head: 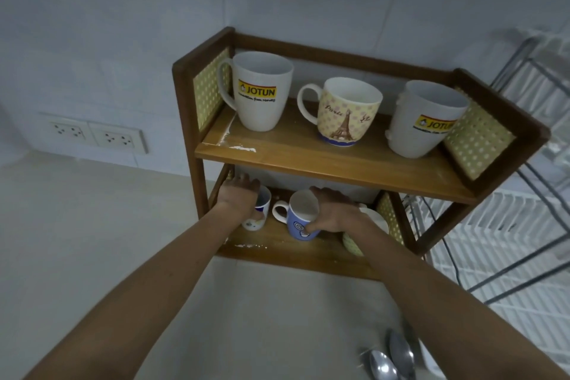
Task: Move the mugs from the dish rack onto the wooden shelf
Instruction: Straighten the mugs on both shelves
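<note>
A two-tier wooden shelf [308, 160] stands on the counter against the wall. Its upper tier carries a white Jotun mug [259, 92] at the left, a yellow Paris mug [345, 114] in the middle and a second white Jotun mug [422, 120] at the right. On the lower tier my left hand [239, 196] grips a small white mug [257, 216] from above. Beside it my right hand [334, 213] holds a blue spiral-patterned mug [300, 219] by its side, handle pointing left. Another white mug [374, 219] is partly hidden behind my right wrist.
The wire dish rack [505, 225] stands to the right of the shelf. Several metal spoons [391, 361] lie near the bottom edge. Two wall sockets [95, 134] sit at the left above the pale counter [92, 241].
</note>
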{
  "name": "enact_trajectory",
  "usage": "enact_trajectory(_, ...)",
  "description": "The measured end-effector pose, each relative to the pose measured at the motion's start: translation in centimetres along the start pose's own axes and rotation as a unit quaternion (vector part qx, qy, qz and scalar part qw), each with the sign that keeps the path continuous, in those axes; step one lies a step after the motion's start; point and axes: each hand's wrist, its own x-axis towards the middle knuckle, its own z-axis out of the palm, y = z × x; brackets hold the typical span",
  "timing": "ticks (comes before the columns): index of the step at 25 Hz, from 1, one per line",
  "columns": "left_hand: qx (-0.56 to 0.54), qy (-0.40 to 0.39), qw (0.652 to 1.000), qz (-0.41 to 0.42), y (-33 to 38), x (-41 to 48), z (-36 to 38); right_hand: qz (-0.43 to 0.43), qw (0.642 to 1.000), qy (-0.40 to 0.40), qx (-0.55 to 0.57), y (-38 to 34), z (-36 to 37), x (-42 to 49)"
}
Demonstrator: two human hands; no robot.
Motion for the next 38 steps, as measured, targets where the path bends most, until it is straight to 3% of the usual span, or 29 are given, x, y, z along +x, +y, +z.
enact_trajectory(7, 0.000, 0.017, 0.999, 0.032, 0.4, -0.3, 0.4, 0.040, 0.992, -0.086, -0.081, 2.0, -2.8, -1.7)
enact_trajectory(10, -0.054, 0.069, 0.990, 0.111, 2.5, -0.1, 0.2, 0.125, 0.976, -0.094, -0.154, 4.5, -4.5, -2.8)
enact_trajectory(14, -0.097, 0.036, 0.987, 0.121, 6.5, 0.2, 0.0, 0.195, 0.965, -0.099, -0.145, 5.6, -2.8, -4.3)
enact_trajectory(18, -0.080, 0.034, 0.989, 0.117, 7.9, 0.3, 0.3, 0.131, 0.984, -0.082, -0.087, 5.6, -2.8, -5.2)
enact_trajectory(25, -0.055, 0.031, 0.990, 0.123, 7.9, 0.8, 0.2, 0.005, 0.987, -0.104, -0.124, 5.5, -3.3, -5.3)
enact_trajectory(34, -0.042, 0.009, 0.991, 0.123, 7.9, 1.2, 0.4, -0.013, 0.990, -0.090, -0.108, 7.5, -1.6, -4.1)
enact_trajectory(38, -0.024, 0.020, 0.994, 0.102, 8.0, 0.8, 0.8, 0.028, 0.991, -0.089, -0.097, 7.0, -0.6, -4.8)
